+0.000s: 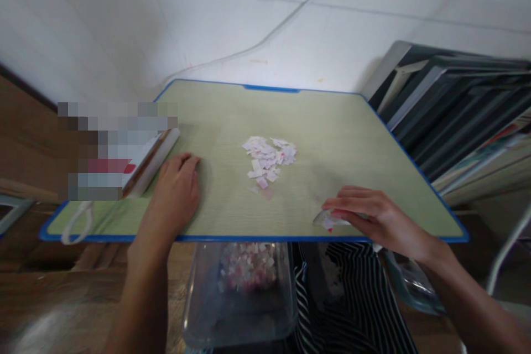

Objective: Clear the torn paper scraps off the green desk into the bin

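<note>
A loose pile of small torn paper scraps (265,157), white with pinkish marks, lies in the middle of the pale green tabletop (232,210). My left hand (178,188) rests on the table left of the pile, fingers loosely extended and holding nothing. Near the front right edge, my right hand (369,210) pinches some white paper (329,222) with a red spot. A greyish curved edge shows beside that paper, too blurred to name. Right palm and part of what it holds are hidden.
Below the table's blue front edge sits a clear plastic bin (240,321) with many paper bits. A partly pixelated box-like object (153,163) with a white strap (78,224) stands at left. Dark flat panels (460,105) lean at right. A white wall (232,22) rises behind.
</note>
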`<action>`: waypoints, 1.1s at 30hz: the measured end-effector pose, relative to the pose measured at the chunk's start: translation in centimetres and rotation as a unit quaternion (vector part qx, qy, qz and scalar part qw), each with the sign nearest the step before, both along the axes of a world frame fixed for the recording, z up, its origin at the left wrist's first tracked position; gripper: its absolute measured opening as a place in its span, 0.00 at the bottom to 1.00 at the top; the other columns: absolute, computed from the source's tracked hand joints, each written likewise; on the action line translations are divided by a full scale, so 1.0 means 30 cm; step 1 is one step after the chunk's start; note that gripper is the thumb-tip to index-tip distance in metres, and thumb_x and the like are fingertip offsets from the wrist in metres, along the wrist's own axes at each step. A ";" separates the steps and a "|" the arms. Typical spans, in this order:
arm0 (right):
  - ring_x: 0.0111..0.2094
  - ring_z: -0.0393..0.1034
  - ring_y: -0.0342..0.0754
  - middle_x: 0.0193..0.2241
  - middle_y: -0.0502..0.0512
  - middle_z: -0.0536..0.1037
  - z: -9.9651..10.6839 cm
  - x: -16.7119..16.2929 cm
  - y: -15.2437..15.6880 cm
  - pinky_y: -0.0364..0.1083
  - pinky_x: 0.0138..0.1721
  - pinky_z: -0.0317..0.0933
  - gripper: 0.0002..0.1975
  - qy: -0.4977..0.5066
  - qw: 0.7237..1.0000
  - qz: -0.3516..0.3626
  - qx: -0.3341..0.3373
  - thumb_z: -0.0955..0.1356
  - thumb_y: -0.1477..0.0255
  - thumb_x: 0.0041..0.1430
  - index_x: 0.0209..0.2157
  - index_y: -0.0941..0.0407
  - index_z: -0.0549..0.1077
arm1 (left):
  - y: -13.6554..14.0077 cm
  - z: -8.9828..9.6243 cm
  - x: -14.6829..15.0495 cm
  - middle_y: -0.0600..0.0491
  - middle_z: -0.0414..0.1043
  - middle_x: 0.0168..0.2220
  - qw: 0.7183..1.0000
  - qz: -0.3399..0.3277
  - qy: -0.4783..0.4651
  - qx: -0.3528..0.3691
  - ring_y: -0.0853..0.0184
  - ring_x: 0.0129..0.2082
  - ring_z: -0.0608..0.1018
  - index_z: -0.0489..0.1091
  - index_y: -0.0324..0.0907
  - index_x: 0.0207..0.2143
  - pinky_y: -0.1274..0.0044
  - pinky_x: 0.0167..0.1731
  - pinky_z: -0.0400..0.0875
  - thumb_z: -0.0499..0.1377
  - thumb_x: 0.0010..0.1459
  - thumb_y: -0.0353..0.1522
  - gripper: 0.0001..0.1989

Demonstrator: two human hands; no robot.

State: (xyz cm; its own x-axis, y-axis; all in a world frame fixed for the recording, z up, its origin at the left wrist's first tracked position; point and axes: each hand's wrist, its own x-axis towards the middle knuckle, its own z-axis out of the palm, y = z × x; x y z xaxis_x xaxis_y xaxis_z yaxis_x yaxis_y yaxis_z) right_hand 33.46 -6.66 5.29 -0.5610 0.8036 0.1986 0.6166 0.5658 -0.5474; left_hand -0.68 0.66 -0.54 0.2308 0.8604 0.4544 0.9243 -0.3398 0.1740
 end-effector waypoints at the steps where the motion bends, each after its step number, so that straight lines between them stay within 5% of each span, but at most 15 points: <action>1: 0.32 0.72 0.46 0.30 0.54 0.78 -0.002 0.000 -0.017 0.46 0.32 0.64 0.11 0.003 1.000 -0.013 0.003 0.62 0.73 0.62 0.40 0.53 0.76 | 0.000 0.001 0.000 0.34 0.65 0.47 1.000 -0.003 0.002 0.000 0.50 0.49 0.68 0.65 0.31 0.46 0.60 0.51 0.63 0.41 0.58 0.28 0.19; 9: 0.31 0.72 0.45 0.28 0.52 0.78 0.017 0.028 -0.067 0.44 0.30 0.66 0.10 0.019 1.000 -0.020 0.004 0.64 0.75 0.60 0.39 0.53 0.77 | 0.006 -0.005 -0.010 0.34 0.65 0.46 1.000 -0.017 0.006 0.013 0.50 0.48 0.69 0.65 0.31 0.45 0.60 0.50 0.64 0.41 0.59 0.29 0.19; 14: 0.30 0.73 0.44 0.29 0.51 0.78 0.022 0.027 -0.044 0.42 0.29 0.66 0.09 0.043 0.994 -0.092 0.040 0.65 0.75 0.59 0.39 0.52 0.77 | 0.006 -0.008 -0.010 0.34 0.65 0.46 1.000 -0.018 0.009 0.020 0.50 0.48 0.69 0.65 0.32 0.45 0.60 0.50 0.65 0.41 0.59 0.28 0.18; 26: 0.37 0.75 0.49 0.39 0.57 0.80 -0.033 -0.222 0.130 0.48 0.39 0.67 0.13 0.012 0.996 -0.085 0.034 0.62 0.75 0.60 0.41 0.59 0.77 | -0.006 -0.006 -0.001 0.37 0.66 0.46 1.000 0.002 0.010 0.022 0.53 0.48 0.69 0.66 0.30 0.46 0.63 0.50 0.65 0.42 0.59 0.28 0.19; 33: 0.33 0.75 0.48 0.36 0.57 0.81 -0.025 -0.270 0.146 0.46 0.35 0.67 0.13 0.029 0.996 -0.069 0.054 0.63 0.75 0.59 0.39 0.60 0.77 | -0.012 -0.001 0.008 0.34 0.66 0.45 1.000 -0.005 0.009 0.029 0.51 0.47 0.69 0.67 0.24 0.46 0.62 0.49 0.64 0.42 0.59 0.26 0.20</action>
State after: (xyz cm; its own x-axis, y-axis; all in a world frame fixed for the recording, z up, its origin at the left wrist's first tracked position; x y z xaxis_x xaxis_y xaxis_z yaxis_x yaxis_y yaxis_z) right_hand 25.36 -2.27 4.56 -0.4319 0.8444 0.3168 0.6614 0.5354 -0.5252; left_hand -0.44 0.29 -0.58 0.2481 0.8300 0.4995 0.9237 -0.3580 0.1362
